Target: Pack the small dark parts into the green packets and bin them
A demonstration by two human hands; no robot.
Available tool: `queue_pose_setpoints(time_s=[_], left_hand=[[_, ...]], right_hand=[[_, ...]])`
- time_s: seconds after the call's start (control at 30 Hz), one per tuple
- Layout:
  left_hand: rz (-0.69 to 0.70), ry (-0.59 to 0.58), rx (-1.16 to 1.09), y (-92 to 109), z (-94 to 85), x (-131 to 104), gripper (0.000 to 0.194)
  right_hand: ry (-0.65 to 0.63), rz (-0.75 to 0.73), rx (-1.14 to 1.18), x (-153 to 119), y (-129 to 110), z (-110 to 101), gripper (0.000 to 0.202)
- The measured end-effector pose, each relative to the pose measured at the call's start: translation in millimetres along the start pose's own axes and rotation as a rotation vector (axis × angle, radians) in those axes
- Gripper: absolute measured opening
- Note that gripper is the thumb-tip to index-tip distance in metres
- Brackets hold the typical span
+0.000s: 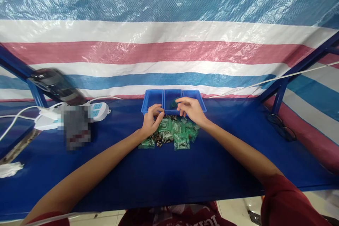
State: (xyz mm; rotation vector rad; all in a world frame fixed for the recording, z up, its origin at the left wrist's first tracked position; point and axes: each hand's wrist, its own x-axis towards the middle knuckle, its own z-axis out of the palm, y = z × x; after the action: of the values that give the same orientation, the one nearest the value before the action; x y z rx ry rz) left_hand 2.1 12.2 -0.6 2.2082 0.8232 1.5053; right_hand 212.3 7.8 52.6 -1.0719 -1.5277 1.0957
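Note:
A blue tray (173, 112) with three compartments stands against the striped sheet. My right hand (192, 108) reaches over its middle and right compartments, fingers bent and apart. A small green packet (174, 103) shows in the middle compartment, just beside those fingertips; whether they touch cannot be made out. Over the tray's front left corner is my left hand (153, 120), its fingers curled towards the thumb. Anything between them is too small to name. In front of the tray lies a pile of green transparent packets (181, 141) holding silvery pieces, mixed with loose brown and metallic small parts (159, 140).
On the left are a white power strip (100, 112) with cables, a dark bottle (57, 84) and a blurred-out dark object (77, 127). A crumpled white tissue (10, 170) lies at the left edge. Dark-framed glasses (282, 127) rest at the right, near the blue metal frame (278, 95).

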Motion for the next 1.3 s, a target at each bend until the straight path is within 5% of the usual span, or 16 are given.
queue_pose_setpoints(time_s=[0.13,0.3,0.53,0.9,1.07,1.3], left_hand=[[-0.033,-0.02,0.003,-1,-0.8,-1,0.032],[-0.049,-0.015,0.013,-1,-0.5,-1,0.029],[-0.056,-0.014,0.056,-5,-0.2,-3,0.028],[0.026,0.031,0.227,4,-4.3,3,0.017],[0.049,-0.029,0.253,8,-3.9,6,0.036],[0.015,-0.071,0.211,6,-0.3,6,0.045]], right_hand=[[-0.187,-0.086,-0.472,-5,-2,2,0.012],[-0.315,-0.171,-0.758,-10,2,13,0.015],[-0.244,-0.199,-0.896,-19,14,27,0.033],[-0.049,-0.268,-0.571,-21,24,31,0.012],[0.141,-0.307,-0.29,-25,16,29,0.015],[0.259,-0.27,-0.133,-26,34,33,0.018]])
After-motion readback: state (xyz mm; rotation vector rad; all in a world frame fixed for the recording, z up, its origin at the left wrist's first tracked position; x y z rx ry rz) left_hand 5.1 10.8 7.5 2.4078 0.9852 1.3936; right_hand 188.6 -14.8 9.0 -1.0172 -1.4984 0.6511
